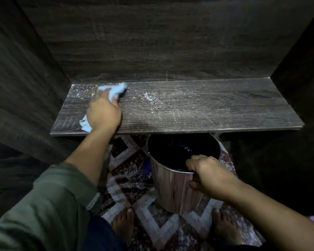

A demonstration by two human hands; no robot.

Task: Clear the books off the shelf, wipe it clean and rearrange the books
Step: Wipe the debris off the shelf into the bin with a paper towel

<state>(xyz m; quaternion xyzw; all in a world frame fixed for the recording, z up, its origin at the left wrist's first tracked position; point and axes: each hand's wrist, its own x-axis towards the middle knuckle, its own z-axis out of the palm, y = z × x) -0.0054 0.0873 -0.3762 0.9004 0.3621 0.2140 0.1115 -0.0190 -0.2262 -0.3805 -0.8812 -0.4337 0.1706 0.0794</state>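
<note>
On the dusty shelf [207, 109], the left hand [103, 115] grips a pale cloth [115, 89] in curled fingers [101, 97] while the right hand [208, 175] clasps a bin [170, 191] below.

Matt, dusty wood-grain shelf [198, 107], soft pale cloth [114, 90], wood-patterned bin [172, 192] with a shiny metal rim.

left hand [103, 113] grips cloth [114, 90] on dusty shelf [207, 105] | right hand [207, 173] holds bin [170, 189] rim

Dark brown wood-grain shelf [207, 105] flecked with white dust, pale blue cloth [114, 90], wood-patterned bin [172, 189], green sleeve [49, 201], diamond-patterned rug [130, 160].
</note>
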